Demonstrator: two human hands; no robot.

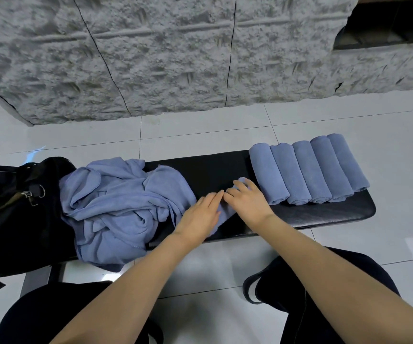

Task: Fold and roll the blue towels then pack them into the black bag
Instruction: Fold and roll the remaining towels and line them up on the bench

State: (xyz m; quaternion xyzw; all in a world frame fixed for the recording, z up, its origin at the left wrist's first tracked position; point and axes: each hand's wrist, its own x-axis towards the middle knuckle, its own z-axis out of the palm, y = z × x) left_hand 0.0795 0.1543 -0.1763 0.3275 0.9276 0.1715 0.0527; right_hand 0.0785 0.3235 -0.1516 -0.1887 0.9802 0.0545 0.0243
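Observation:
A narrow rolled blue towel lies across the middle of the black padded bench. My left hand and my right hand both lie on top of it with fingers extended, fingertips nearly meeting. Most of this towel is hidden under the hands. Several finished blue towel rolls lie side by side at the bench's right end. A loose heap of unfolded blue towels sits left of my hands. The black bag rests at the far left, partly under the heap.
The bench stands on a pale tiled floor. A grey rough stone-textured wall rises behind it. My dark-trousered knees and a black shoe are below the bench's front edge.

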